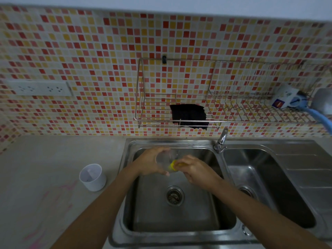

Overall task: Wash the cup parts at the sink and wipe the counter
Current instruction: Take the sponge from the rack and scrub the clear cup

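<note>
Our L hand point(150, 163) grips a clear plastic cup point(166, 159) over the steel sink point(172, 218); R hand point(195, 169) pinches a small yellow sponge point(173, 165) against it.

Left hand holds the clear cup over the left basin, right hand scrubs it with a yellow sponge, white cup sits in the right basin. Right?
One slip: the white cup stands on the counter left of the sink, not in the right basin; head view shows it. Rest holds: left hand on clear cup over left basin, right hand with yellow sponge.
</note>
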`<state>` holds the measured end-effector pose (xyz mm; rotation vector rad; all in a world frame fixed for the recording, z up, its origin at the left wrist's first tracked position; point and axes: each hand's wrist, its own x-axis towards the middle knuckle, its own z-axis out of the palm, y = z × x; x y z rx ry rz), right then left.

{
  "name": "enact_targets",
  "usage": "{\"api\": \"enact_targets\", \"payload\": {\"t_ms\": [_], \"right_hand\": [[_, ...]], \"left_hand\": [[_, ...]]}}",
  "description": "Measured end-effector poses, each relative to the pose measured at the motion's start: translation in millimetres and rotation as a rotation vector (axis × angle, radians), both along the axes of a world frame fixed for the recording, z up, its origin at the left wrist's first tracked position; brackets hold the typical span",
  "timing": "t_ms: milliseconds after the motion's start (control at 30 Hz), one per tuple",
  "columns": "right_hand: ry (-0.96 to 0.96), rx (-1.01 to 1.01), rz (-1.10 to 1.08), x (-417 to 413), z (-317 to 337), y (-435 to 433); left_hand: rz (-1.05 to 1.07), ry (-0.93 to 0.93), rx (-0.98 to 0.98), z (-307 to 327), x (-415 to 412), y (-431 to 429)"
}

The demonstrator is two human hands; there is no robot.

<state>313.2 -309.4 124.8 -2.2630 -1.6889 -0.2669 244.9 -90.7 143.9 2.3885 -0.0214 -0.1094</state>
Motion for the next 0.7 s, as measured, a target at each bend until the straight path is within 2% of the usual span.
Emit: {"api": "enact_targets", "payload": {"t_ms": [100,300,400,500,567,633,700], "right_hand": [[-0.076,-0.005,-0.011,11.0,12.2,3.2],[-0.070,-0.019,-0.042,8.5,10.1,1.3],[-0.058,0.025,-0.104,10.6,12.1,6.3],[-0.023,0.063,-0.099,5.2,16.8,11.1],[0.070,0.071,-0.106,-0.9,16.9,14.7],[0.225,0.027,-0.136,-3.0,15.5,17.9],[0.262,-0.039,-0.129,-1.0,16.6,21.1]], "left_hand": [[0.014,-0.001,-0.067,3.9,1.2,-1.6],[0.044,0.081,-0.158,5.1,2.2,2.5],[0.069,0.032,-0.193,2.0,1.0,-9.2],[0.131,-0.084,-0.141,-2.8,1.5,-15.9],[0.159,-0.155,-0.055,-5.1,3.2,-13.3],[0.119,-0.180,0.058,-7.7,4.7,-8.5],[0.072,-0.182,0.160,-10.7,7.2,-4.4]]}}
